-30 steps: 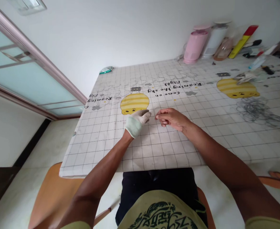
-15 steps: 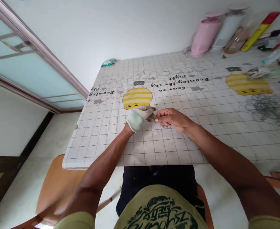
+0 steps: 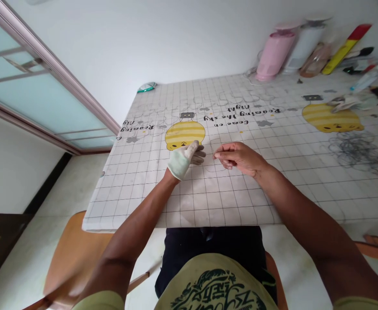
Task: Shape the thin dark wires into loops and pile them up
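My left hand (image 3: 186, 157), in a pale work glove, is just above the table by the yellow bear print. Its thumb is raised apart from the stretched fingers, and I see nothing held in it. Bare, my right hand (image 3: 238, 158) is a short way to the right, thumb and forefinger pinched on what looks like a thin wire strand. Part of a faint, fine strand (image 3: 207, 171) curves over the cloth between the hands; its ends are hard to make out. A dark tangle of similar thin wire (image 3: 359, 150) lies at the right.
A checked tablecloth (image 3: 137, 202) covers the table. Loose curly strands lie along its back. A green-edged packet (image 3: 146, 87) sits at the far left corner. Pink (image 3: 275, 56) and white (image 3: 305, 47) cylinders, a yellow-red box (image 3: 345, 51) and another glove (image 3: 348, 102) are at right.
My hands have drawn apart, the left one moving slightly left and its thumb and fingers spreading. My right hand has shifted slightly right, still pinched.
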